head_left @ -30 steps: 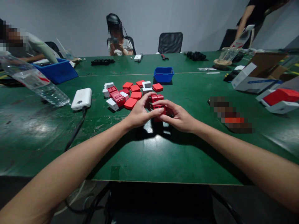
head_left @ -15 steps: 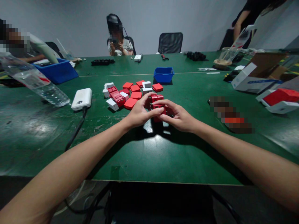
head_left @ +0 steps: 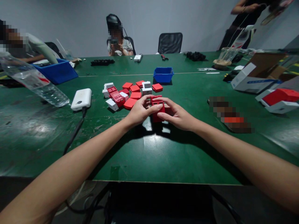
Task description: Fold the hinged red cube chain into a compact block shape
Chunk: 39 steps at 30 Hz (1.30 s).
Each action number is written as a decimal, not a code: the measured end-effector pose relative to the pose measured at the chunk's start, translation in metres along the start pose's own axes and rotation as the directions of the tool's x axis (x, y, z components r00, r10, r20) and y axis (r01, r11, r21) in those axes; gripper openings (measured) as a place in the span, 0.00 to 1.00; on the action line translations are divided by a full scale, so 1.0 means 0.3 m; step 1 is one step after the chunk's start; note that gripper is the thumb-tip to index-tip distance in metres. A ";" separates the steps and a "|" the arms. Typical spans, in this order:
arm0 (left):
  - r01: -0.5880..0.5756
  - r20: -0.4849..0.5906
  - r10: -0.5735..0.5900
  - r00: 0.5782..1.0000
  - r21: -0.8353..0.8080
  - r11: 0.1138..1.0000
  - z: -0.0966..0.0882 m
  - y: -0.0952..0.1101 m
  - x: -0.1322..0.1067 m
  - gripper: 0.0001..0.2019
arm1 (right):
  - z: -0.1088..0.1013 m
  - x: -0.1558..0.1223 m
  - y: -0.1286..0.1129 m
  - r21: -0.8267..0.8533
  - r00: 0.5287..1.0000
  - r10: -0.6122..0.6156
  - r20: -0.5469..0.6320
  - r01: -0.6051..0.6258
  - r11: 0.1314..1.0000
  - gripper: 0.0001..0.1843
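Observation:
A red plastic block-like part (head_left: 158, 117), with slots near its top, stands upright between my two hands above the green table (head_left: 149, 158). My left hand (head_left: 140, 111) grips its left side, thumb across the near face. On the right side my right hand (head_left: 178, 114) holds the same part, fingers curled over the top and thumb against the front. Fingers cover much of the part. Just beyond my left hand lie several red pieces (head_left: 130, 103) and white pieces (head_left: 112, 105), with a longer red slotted piece (head_left: 116, 95) among them.
A small blue bin (head_left: 163, 75) stands behind the pieces. Left are a white power bank (head_left: 81, 99) with a black cable, a tilted water bottle (head_left: 39, 82) and a larger blue bin (head_left: 57, 71). Right are a blurred-out phone-like object (head_left: 230, 115) and an open box (head_left: 252, 77). Other people are around the table.
My fingers have shifted slightly on the red part, the right hand's fingers now higher over its top. At the back right, a person has straightened up from leaning over the table.

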<state>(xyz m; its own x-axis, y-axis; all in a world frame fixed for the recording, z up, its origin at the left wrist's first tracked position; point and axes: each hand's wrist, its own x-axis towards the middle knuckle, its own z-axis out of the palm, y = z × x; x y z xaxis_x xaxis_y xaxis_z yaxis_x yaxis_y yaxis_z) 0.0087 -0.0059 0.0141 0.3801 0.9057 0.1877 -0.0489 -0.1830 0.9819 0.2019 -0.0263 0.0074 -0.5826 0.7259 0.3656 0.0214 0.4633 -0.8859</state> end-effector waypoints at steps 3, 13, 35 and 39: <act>0.092 0.011 -0.092 0.996 -0.041 0.995 -0.011 -0.020 0.012 0.30 | -0.004 -0.001 0.013 0.058 0.998 0.039 0.042 -0.042 0.997 0.36; 0.133 0.005 -0.133 0.991 -0.069 0.989 -0.012 -0.020 0.017 0.33 | -0.003 -0.003 0.021 0.067 0.997 0.055 0.047 -0.059 0.996 0.42; 0.096 0.098 -0.089 0.991 -0.073 0.993 -0.018 -0.014 0.002 0.26 | 0.007 -0.005 0.022 0.127 0.998 0.051 0.035 -0.055 0.990 0.43; 0.063 0.043 -0.064 0.997 0.029 0.998 -0.001 0.019 -0.010 0.31 | 0.010 -0.004 0.007 0.135 1.000 0.022 -0.002 -0.021 0.991 0.34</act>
<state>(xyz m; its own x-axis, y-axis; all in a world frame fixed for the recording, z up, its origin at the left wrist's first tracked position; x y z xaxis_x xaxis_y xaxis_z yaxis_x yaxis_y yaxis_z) 0.0069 -0.0094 0.0191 0.4216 0.8984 0.1232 0.0021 -0.1368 0.9906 0.2001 -0.0279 0.0042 -0.5802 0.7371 0.3466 -0.0762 0.3746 -0.9240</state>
